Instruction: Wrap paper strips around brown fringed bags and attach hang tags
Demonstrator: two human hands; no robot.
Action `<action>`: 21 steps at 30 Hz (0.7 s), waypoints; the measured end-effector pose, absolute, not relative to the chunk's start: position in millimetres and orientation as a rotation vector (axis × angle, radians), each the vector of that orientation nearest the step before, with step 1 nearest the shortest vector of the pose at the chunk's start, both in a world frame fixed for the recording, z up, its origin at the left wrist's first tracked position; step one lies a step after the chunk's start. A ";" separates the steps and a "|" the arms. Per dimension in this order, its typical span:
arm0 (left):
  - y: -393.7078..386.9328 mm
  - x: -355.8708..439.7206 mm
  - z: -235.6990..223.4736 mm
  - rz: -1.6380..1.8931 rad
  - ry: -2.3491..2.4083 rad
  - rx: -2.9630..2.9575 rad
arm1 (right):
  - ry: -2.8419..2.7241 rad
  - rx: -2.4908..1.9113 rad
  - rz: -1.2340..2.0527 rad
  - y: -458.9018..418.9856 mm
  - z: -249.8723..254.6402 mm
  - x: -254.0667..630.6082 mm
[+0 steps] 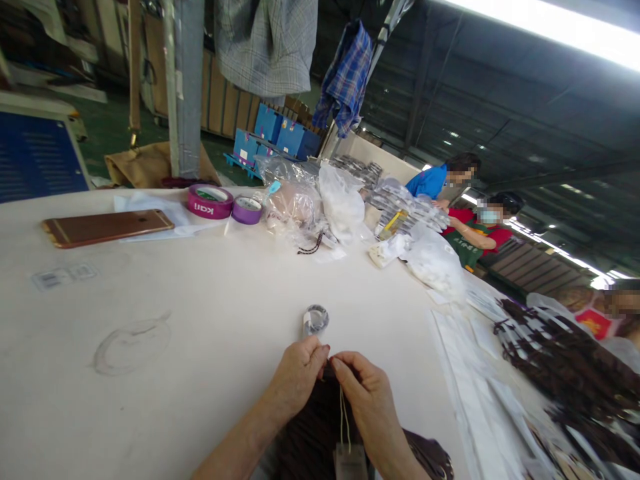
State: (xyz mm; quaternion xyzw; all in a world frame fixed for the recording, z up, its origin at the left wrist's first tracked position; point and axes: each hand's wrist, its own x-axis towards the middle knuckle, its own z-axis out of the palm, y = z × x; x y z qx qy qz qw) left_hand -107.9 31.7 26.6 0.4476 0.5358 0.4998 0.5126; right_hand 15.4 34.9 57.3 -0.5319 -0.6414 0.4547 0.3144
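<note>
My left hand [298,375] and my right hand [367,392] meet near the table's front edge, both pinched closed on the top of a dark brown braided bundle [310,437]. A thin pale string [343,412] hangs down from my right fingers to a small tag [350,461]. Just beyond my fingertips a small clear tape roll [315,320] lies on the white table [200,313].
A rose-gold phone [107,227] lies at the far left. Two purple tape rolls [210,201] and clear plastic bags [320,203] sit at the back. More dark braided pieces [565,360] and white sheets lie to the right. Other people work along the right edge.
</note>
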 end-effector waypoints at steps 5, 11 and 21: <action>30.4 -107.5 27.9 1.197 1.299 1.099 | -1.704 -1.400 1.185 38.0 56.0 13.6; 37.1 -117.3 18.6 1.180 1.452 1.037 | -1.698 -1.433 1.099 44.8 52.1 9.0; 47.2 -119.6 15.1 0.922 1.639 0.987 | -1.734 -1.382 0.933 59.0 35.3 13.1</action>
